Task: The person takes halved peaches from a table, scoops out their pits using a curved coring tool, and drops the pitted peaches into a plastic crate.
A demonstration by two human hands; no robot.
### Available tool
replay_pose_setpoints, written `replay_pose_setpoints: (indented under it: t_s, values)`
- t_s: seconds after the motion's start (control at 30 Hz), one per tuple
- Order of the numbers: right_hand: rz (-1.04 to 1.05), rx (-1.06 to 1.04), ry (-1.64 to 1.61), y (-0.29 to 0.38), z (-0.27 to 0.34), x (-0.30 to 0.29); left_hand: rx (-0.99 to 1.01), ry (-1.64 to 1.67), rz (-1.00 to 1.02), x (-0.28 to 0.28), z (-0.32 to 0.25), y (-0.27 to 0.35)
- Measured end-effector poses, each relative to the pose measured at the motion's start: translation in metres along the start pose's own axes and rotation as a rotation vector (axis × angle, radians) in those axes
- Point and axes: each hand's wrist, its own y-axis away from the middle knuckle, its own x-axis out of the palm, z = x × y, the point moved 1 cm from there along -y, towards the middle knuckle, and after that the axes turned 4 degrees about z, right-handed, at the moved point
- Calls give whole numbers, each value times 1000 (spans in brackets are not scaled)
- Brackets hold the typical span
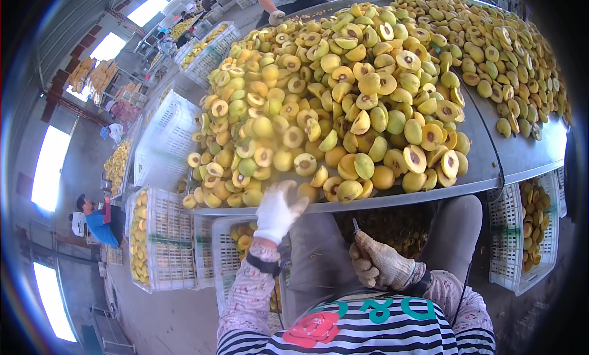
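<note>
My left hand (279,211), in a white knit glove, is over the near edge of the metal table (437,194). Its thumb and fingers are apart with nothing between them, close to a yellow fruit half (307,192). A large heap of halved yellow-green stone fruit (331,102) covers the tabletop in front of me; many cut faces show a brown pit or hollow. Above my lap, my right hand (382,261), in a soiled beige glove, grips a small metal-tipped hand tool (355,224). The glove hides its handle.
White plastic crates of fruit (170,240) stand at the left, with another crate (225,258) beside my left leg and one (504,235) at the right. A second fruit heap (511,65) lies farther right. Across the table shows a co-worker's gloved hand (276,17). A seated person (102,224) is at far left.
</note>
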Motion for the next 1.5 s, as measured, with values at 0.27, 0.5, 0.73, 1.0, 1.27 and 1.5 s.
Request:
replay_pose_setpoints:
  t_s: [0.27, 0.5, 0.73, 1.0, 1.27, 1.5]
  values:
    - [-68, -163, 201, 14, 2, 9, -116, 229, 335, 18, 1, -47]
    - [-197, -243, 860, 3, 13, 39, -142, 1524, 138, 20, -49, 28]
    - [-402, -488, 1034, -34, 6, 39, -281, 1659, 3, 34, -79, 38]
    - [-382, -478, 1203, -41, 8, 41, -338, 1679, 92, 27, -64, 45]
    - [-353, -520, 1149, -35, 16, 37, -1, 1791, 14, 33, -56, 53]
    - [-391, -495, 1381, -33, 26, 47, -183, 1699, -75, 34, -65, 46]
